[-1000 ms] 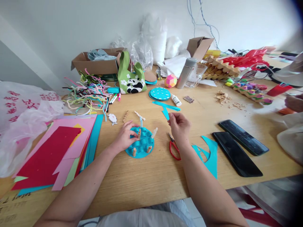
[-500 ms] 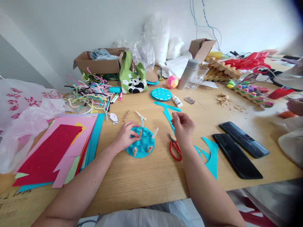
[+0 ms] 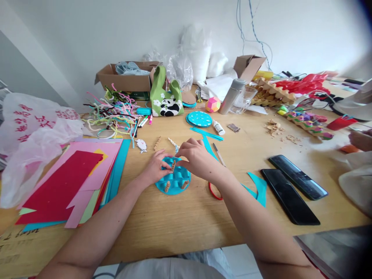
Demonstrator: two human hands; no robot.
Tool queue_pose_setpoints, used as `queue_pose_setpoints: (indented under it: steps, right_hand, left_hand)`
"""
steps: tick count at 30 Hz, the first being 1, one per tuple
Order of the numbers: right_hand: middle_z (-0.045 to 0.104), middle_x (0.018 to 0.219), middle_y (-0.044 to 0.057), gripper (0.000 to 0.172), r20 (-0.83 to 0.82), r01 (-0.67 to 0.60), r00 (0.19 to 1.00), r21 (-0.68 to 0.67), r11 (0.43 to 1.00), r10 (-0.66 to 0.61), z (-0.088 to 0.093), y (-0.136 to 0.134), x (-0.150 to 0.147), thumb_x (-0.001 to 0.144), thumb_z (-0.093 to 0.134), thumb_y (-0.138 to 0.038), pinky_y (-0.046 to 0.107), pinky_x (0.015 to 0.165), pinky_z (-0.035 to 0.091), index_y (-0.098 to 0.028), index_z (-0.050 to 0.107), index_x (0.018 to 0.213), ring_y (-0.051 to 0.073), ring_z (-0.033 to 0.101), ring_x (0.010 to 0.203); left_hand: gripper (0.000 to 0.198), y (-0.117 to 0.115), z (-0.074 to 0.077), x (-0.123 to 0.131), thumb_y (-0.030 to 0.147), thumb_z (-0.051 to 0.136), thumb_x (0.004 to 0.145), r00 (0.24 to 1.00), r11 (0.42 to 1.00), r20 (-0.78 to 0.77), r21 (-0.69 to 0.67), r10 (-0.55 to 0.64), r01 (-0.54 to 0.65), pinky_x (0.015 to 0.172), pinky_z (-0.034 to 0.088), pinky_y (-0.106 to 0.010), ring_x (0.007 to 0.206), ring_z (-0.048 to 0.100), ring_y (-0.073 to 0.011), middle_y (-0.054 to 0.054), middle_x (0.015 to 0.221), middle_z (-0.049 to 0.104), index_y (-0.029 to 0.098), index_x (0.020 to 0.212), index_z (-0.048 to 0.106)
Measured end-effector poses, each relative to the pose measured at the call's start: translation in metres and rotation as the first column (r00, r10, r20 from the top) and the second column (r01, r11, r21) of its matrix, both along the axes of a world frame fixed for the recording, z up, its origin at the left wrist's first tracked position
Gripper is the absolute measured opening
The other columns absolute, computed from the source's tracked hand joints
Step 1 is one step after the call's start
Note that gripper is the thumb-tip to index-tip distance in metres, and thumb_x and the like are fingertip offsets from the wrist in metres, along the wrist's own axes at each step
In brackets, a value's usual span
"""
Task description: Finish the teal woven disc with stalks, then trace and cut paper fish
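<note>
A round blue woven paper disc [image 3: 174, 182] lies on the wooden table [image 3: 180, 224] with several tan twisted posts standing in it. My left hand [image 3: 155, 167] pinches one tan post [image 3: 173, 166] at the disc's far edge. My right hand [image 3: 195, 158] has come over the disc from the right, fingers curled and pinched at the same post. What the right fingers grip is hidden. Red-handled scissors [image 3: 214, 191] lie partly under my right wrist.
Stacked coloured paper sheets [image 3: 72, 182] lie left, pipe cleaners [image 3: 112, 112] and a panda bag [image 3: 167, 100] behind. Blue paper scraps [image 3: 257, 188], a pen [image 3: 218, 154], two black phones [image 3: 290, 192] lie right. Another person's hand [image 3: 360, 139] is at the far right edge.
My right hand moved left from above the scissors onto the blue disc, meeting my left hand at the post. The left hand stayed put.
</note>
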State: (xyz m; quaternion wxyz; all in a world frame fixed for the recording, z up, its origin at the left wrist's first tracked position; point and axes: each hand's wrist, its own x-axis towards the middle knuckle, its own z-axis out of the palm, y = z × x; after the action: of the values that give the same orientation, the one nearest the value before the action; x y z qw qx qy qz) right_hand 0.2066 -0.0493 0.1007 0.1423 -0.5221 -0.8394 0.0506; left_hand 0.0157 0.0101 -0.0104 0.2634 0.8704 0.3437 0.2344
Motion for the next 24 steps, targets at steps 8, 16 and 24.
queue_pose_setpoints:
  steps: [8, 16, 24]
  right_hand:
    - [0.068, 0.092, 0.009, 0.013, 0.193, -0.031, 0.978, -0.224, 0.974, 0.076, 0.002, 0.017, -0.018, 0.081, 0.066, -0.029, 0.032, 0.077, 0.028, -0.019, 0.074, 0.085, 0.024, 0.052, 0.099]
    - [0.069, 0.086, 0.011, 0.015, 0.243, -0.037, 0.965, -0.264, 0.964, 0.103, 0.011, 0.017, -0.024, 0.084, 0.059, -0.019, 0.032, 0.079, 0.030, -0.017, 0.074, 0.084, 0.024, 0.053, 0.098]
    - [0.070, 0.083, 0.009, 0.016, 0.217, -0.080, 0.966, -0.251, 0.965, 0.137, 0.009, 0.019, -0.023, 0.083, 0.057, -0.018, 0.031, 0.078, 0.030, -0.017, 0.073, 0.083, 0.023, 0.054, 0.096]
  left_hand:
    - [0.002, 0.001, 0.000, 0.002, 0.024, 0.076, 0.067, 1.000, 0.999, -0.018, -0.038, 0.005, -0.006, 0.111, 0.028, -0.054, 0.133, 0.035, -0.0329, -0.003, 0.127, 0.059, 0.024, 0.068, 0.074]
    - [0.004, 0.001, 0.002, 0.001, 0.021, 0.073, 0.068, 0.999, 0.999, -0.007, -0.042, -0.034, 0.034, 0.111, 0.027, -0.057, 0.137, 0.029, -0.0355, -0.006, 0.133, 0.054, 0.021, 0.064, 0.072]
    - [0.005, 0.002, 0.009, 0.004, 0.020, 0.075, 0.066, 0.997, 0.998, -0.056, -0.033, -0.057, 0.055, 0.113, 0.026, -0.053, 0.139, 0.027, -0.0349, -0.008, 0.132, 0.055, 0.019, 0.065, 0.070]
